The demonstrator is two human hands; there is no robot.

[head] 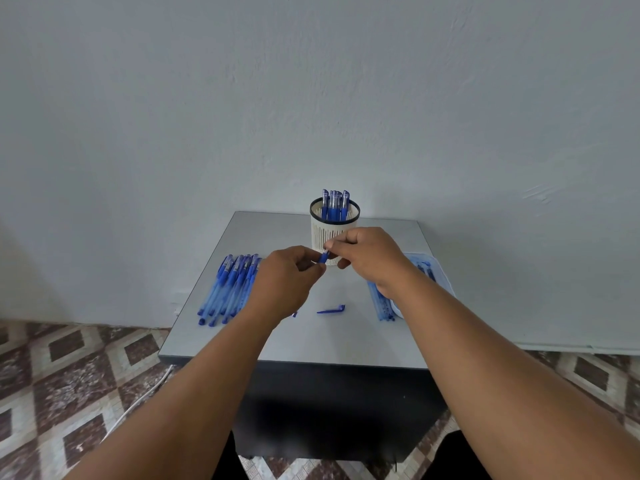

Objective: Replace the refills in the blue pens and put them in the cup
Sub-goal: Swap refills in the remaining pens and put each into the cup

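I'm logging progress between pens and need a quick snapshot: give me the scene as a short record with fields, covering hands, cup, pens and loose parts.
left hand: grips one end of the blue pen piece
right hand: pinches its other end
cream slotted cup with black rim: upright at table's far edge, several blue pens inside
row of blue pens: lying at table's left
loose blue pen cap: on grey table, near centre
pale blue tray: at right, contents partly hidden

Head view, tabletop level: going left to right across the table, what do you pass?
Row of blue pens → left hand → pen piece pinched between both hands, in front of the cup → right hand → refills → tray. The loose blue cap lies nearer, below the hands.
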